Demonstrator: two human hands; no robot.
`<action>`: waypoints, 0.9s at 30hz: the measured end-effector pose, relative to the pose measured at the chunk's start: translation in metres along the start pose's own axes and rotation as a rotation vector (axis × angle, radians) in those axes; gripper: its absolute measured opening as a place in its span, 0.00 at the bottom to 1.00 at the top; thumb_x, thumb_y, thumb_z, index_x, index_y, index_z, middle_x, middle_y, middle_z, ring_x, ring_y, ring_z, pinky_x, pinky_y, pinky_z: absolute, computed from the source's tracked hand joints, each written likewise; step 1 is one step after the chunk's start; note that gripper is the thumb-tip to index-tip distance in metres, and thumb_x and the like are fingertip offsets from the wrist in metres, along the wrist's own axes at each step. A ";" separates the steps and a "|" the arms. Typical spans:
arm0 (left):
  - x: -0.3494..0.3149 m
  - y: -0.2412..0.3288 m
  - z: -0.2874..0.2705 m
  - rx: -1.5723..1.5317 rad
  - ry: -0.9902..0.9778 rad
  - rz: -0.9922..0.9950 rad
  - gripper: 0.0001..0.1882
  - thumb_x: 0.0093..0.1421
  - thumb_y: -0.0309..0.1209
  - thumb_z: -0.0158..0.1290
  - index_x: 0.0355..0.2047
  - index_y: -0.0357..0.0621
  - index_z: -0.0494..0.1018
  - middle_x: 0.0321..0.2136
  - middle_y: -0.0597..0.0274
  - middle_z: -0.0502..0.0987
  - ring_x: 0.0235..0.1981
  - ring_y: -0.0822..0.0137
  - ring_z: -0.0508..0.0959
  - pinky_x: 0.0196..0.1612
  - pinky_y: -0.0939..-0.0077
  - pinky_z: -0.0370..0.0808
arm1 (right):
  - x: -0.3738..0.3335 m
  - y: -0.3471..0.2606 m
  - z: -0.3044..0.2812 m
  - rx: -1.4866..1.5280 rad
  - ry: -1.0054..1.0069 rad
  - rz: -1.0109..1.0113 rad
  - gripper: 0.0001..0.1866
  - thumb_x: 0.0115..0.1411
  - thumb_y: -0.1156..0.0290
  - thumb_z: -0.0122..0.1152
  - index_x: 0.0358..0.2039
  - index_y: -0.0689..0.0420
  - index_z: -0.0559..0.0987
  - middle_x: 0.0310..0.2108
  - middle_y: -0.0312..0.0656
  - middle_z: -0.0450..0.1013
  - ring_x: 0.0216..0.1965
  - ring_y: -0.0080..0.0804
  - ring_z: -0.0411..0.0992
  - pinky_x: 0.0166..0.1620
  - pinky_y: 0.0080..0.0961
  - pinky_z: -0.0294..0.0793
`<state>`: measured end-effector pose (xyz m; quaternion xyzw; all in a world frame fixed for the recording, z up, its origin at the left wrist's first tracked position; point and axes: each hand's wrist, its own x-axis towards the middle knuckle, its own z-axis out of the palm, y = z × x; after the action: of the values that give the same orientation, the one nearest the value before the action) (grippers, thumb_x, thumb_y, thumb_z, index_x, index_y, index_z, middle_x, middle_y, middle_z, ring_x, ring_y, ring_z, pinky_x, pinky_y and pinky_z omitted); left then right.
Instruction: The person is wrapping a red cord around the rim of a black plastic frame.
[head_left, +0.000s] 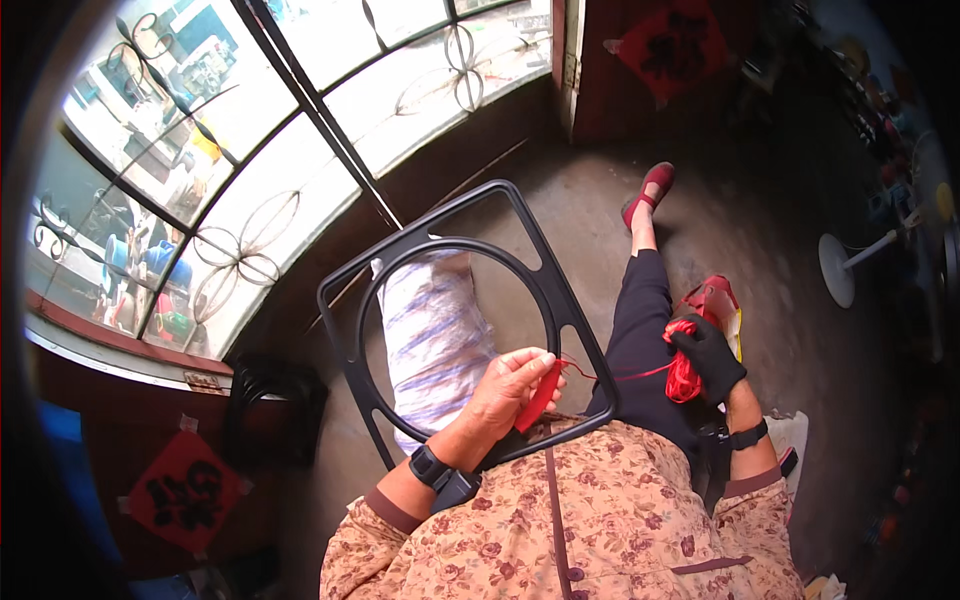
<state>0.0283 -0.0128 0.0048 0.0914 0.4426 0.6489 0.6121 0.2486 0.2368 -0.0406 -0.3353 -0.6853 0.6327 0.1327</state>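
A black frame (pixel 552 283), roughly square with rounded corners and a large ring inside, rests tilted against my lap. My left hand (pixel 508 388), bare, is closed at the ring's near right side, thumb and fingers pinching a flat red strip (pixel 541 400). A thin red strand runs from there across my dark trousers to the right. It leads to a loose bundle of red yarn (pixel 684 378), which my right hand (pixel 714 358) grips in a black glove. Whether the strip is fastened to the ring cannot be made out.
A long white bundle with bluish stripes (pixel 435 320) lies behind the frame. More black frames (pixel 275 410) lean at the left by a dark panel. A window with metal scrollwork (pixel 240 255) fills the upper left. A white round-based stand (pixel 838 268) is at the right.
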 end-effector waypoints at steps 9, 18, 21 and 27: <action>-0.001 -0.004 -0.003 -0.024 -0.049 -0.046 0.13 0.61 0.36 0.50 0.38 0.38 0.72 0.27 0.60 0.76 0.25 0.73 0.77 0.26 0.82 0.76 | 0.074 -0.055 0.120 -0.012 0.203 -0.497 0.16 0.52 0.72 0.64 0.41 0.59 0.72 0.34 0.43 0.74 0.34 0.28 0.74 0.41 0.23 0.72; 0.003 -0.018 -0.015 -0.074 -0.091 0.053 0.12 0.61 0.33 0.51 0.36 0.35 0.71 0.26 0.60 0.76 0.23 0.70 0.77 0.27 0.80 0.77 | 0.062 -0.067 0.153 0.446 -0.748 -0.261 0.25 0.63 0.59 0.47 0.56 0.60 0.62 0.51 0.48 0.66 0.53 0.39 0.65 0.55 0.36 0.67; 0.002 -0.013 -0.012 -0.081 -0.081 0.012 0.11 0.61 0.34 0.50 0.36 0.37 0.71 0.26 0.60 0.76 0.24 0.70 0.78 0.28 0.80 0.78 | 0.061 -0.074 0.148 1.260 -1.011 0.387 0.33 0.61 0.56 0.51 0.60 0.60 0.56 0.55 0.51 0.62 0.56 0.45 0.62 0.57 0.39 0.65; 0.008 -0.021 -0.018 -0.055 0.020 0.108 0.08 0.61 0.32 0.50 0.35 0.40 0.72 0.29 0.63 0.77 0.25 0.73 0.77 0.27 0.83 0.76 | 0.034 -0.082 0.131 0.330 -0.619 0.031 0.24 0.55 0.68 0.59 0.52 0.59 0.69 0.42 0.39 0.72 0.41 0.25 0.71 0.46 0.23 0.71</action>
<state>0.0295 -0.0175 -0.0239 0.0918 0.4251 0.6937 0.5742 0.1201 0.1578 0.0085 -0.1118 -0.5765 0.8085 -0.0385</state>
